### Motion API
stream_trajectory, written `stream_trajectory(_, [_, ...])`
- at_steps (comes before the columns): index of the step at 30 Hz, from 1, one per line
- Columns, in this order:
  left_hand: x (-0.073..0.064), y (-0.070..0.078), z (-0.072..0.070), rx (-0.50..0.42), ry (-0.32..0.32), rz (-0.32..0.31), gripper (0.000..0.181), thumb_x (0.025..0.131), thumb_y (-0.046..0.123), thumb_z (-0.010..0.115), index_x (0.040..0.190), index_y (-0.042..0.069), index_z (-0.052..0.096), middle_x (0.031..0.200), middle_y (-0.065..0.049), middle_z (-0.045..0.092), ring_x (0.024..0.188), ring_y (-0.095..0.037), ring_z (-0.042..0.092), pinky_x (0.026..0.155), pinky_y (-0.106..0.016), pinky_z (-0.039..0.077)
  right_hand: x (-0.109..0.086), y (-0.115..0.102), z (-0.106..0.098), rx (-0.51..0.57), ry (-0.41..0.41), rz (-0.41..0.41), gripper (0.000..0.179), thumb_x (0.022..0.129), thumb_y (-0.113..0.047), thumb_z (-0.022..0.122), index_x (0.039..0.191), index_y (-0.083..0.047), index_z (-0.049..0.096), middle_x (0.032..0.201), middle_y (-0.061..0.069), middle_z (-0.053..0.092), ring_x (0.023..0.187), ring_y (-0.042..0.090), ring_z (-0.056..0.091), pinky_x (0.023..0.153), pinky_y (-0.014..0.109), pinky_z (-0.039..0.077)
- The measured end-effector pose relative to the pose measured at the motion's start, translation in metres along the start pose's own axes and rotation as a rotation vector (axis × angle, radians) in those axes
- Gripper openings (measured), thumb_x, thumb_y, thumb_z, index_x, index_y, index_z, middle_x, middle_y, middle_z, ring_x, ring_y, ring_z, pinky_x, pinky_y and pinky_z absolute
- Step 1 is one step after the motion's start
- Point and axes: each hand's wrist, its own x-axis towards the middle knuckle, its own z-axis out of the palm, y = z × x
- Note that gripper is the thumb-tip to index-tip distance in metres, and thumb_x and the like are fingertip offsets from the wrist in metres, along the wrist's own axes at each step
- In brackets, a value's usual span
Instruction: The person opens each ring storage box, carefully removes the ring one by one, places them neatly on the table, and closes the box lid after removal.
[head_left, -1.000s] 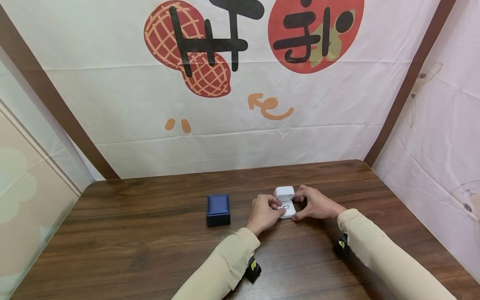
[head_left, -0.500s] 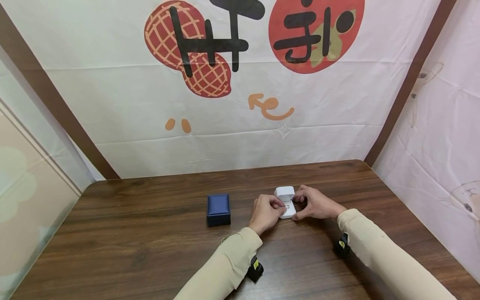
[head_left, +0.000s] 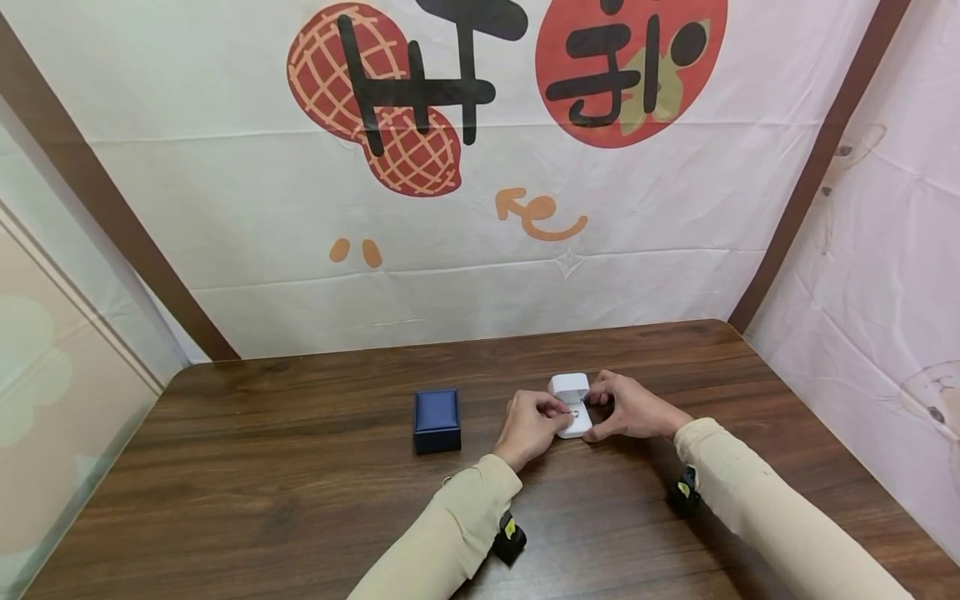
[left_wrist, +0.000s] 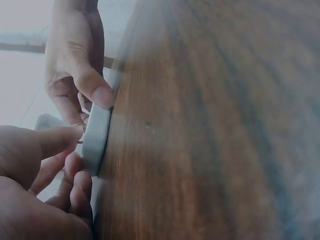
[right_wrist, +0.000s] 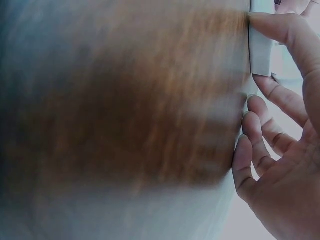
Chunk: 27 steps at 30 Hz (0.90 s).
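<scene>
A small white ring box [head_left: 577, 428] stands on the table with its lid [head_left: 568, 383] raised. My left hand [head_left: 527, 430] reaches over the base from the left, and its thumb and fingertip pinch a thin ring [head_left: 575, 413] at the cushion. How deep the ring sits in the slot is hard to tell. From the right side my right hand [head_left: 633, 408] steadies the box, thumb at the front corner and fingers by the hinge. In the right wrist view the box's side wall [right_wrist: 261, 47] lies between that thumb and index finger.
A closed dark blue box [head_left: 437, 419] sits to the left of the hands on the brown wooden table [head_left: 262, 475]. Behind the table hangs a white printed cloth [head_left: 465, 292]; another cloth [head_left: 862, 333] hangs along the right side.
My left thumb and fingertip have come together on the ring, which sits slightly further right. The right hand, the white ring box and the blue box have stayed put.
</scene>
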Motion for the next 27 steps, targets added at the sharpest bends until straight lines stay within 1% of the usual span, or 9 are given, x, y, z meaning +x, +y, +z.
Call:
stream_trajectory(6, [0.0001,-0.0003,-0.0009,-0.014,-0.009,-0.012,0.003,0.08,0.0,0.081,0.08,-0.001,0.078,0.067,-0.002,0.068,0.061,-0.003,0.053,0.059,-0.019,0.044,0.0001,0.0001,-0.0002,0.007,-0.006,0.005,0.048,0.073,-0.027,0.092,0.112,-0.004,0.074,0.094,0.005,0.054,0.087,0.019,0.051,0.075,0.028,0.044])
stream_trajectory(14, [0.0007,-0.001,-0.0017,-0.018,-0.01,-0.007,0.005,0.08,0.001,0.082,0.081,-0.002,0.078,0.07,-0.004,0.071,0.062,-0.003,0.056,0.06,-0.019,0.047,0.0002,-0.0005,-0.0006,0.0,-0.008,-0.004,0.048,0.074,-0.027,0.091,0.112,-0.005,0.074,0.094,0.005,0.054,0.087,0.019,0.051,0.075,0.028,0.044])
stream_trajectory(20, [0.0012,-0.0019,-0.0014,-0.015,-0.014,-0.014,0.003,0.081,0.001,0.082,0.081,-0.001,0.079,0.07,-0.003,0.071,0.062,-0.002,0.056,0.06,-0.019,0.047,0.0006,-0.0001,-0.0003,-0.006,-0.008,-0.006,0.046,0.073,-0.027,0.091,0.11,-0.006,0.074,0.093,0.005,0.053,0.087,0.019,0.051,0.075,0.028,0.044])
stream_trajectory(27, [0.0011,-0.0015,-0.0057,-0.03,-0.034,-0.03,0.005,0.083,0.006,0.082,0.083,0.002,0.08,0.075,-0.002,0.073,0.068,-0.007,0.059,0.062,-0.021,0.047,0.0005,0.0,0.0005,-0.017,0.001,-0.019,0.043,0.072,-0.025,0.092,0.107,-0.007,0.074,0.092,0.005,0.053,0.086,0.019,0.051,0.074,0.027,0.043])
